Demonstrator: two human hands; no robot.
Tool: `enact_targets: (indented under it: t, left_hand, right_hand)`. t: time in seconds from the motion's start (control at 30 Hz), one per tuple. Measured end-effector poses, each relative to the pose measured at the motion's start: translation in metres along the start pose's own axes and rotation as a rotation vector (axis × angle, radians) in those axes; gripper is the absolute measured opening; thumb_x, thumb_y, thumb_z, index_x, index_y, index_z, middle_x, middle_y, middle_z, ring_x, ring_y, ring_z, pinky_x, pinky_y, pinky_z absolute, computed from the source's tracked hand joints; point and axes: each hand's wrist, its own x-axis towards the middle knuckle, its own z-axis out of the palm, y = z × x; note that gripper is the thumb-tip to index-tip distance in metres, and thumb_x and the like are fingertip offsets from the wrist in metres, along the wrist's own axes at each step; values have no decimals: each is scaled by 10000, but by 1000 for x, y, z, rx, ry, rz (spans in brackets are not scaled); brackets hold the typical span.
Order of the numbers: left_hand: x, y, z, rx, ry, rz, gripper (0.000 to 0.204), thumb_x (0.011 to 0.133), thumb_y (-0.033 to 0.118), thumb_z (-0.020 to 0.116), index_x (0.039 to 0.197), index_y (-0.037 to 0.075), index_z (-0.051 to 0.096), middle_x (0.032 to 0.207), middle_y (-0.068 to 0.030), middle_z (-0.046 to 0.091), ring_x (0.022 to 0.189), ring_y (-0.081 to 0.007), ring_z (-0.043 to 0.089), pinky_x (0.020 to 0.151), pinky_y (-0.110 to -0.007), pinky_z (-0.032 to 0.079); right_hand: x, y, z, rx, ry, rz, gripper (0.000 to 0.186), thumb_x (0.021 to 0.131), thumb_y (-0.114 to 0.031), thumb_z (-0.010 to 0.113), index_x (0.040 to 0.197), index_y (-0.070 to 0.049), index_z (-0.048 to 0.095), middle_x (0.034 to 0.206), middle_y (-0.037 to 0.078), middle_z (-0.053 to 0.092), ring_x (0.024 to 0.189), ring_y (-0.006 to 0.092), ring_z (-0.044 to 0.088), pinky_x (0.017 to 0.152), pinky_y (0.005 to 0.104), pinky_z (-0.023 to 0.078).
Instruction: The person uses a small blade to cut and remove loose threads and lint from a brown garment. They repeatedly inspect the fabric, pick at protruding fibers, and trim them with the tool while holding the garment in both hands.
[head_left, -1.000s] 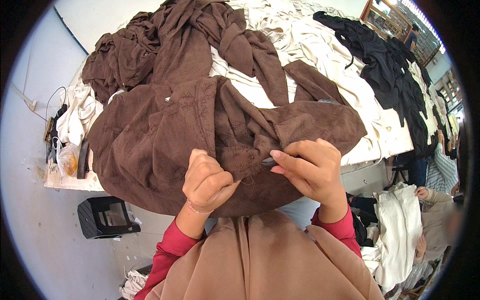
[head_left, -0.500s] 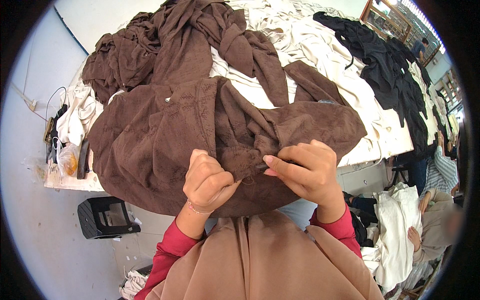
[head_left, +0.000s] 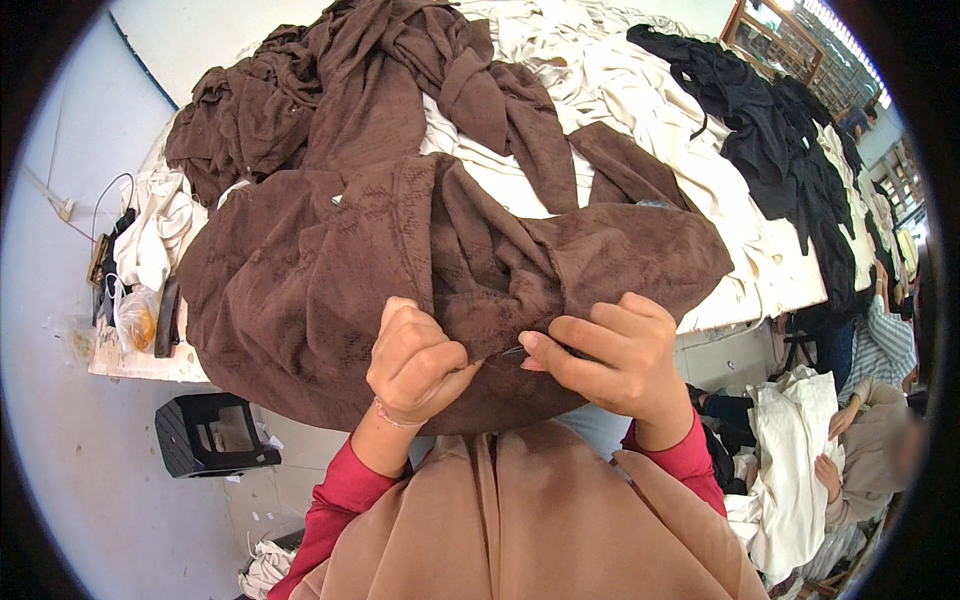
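A large brown knitted garment (head_left: 330, 290) hangs over the table's near edge in front of me. My left hand (head_left: 415, 360) is clenched in a fist on a fold of it. My right hand (head_left: 610, 360) pinches the same brown fabric just to the right, and a small dark tool tip shows between its fingers and the cloth. The two hands are a few centimetres apart. Both sleeves are red, and tan cloth covers my chest below.
More brown garments (head_left: 380, 90) are piled at the back, on cream cloth (head_left: 640, 110) that covers the table, with black garments (head_left: 760, 110) further right. A black stool (head_left: 210, 435) stands on the floor at left. A seated person (head_left: 880, 440) handles cream fabric at right.
My right hand has shifted slightly left and lower along the fabric, closer to my left fist. The left hand stays clenched on the cloth.
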Motion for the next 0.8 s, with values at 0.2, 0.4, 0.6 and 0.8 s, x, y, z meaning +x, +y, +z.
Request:
enact_targets:
  t: [0.2,0.4,0.6,0.8]
  left_hand:
    - [1,0,1,-5,33,3,408,447,-1,875,739,92,604,698,-10,498,611,-191,510,599,-353,390]
    - [0,1,3,-25,30,2,413,456,-12,866,750,94,597,694,-8,503,614,-194,514,596,-355,386]
    - [-1,-1,-1,10,22,8,414,461,-13,863,756,95,594,694,-5,510,609,-203,513,587,-356,381]
    - [-1,1,-3,-3,-37,37,463,530,-3,915,807,101,559,739,-23,510,646,-218,501,640,-384,385]
  right_hand:
    - [4,0,-1,199,17,130,418,708,-339,824,1096,-206,742,778,-73,584,584,93,506,512,275,327]
    - [4,-6,18,238,11,111,351,682,-350,864,980,-180,794,594,-51,425,504,108,409,506,311,245]
    - [2,15,-7,848,-94,72,228,687,-351,847,779,-172,740,629,-36,511,550,137,531,502,317,286]
    - [8,-1,-12,332,-128,402,415,774,-365,808,1110,-161,676,892,42,596,623,214,568,551,345,394]
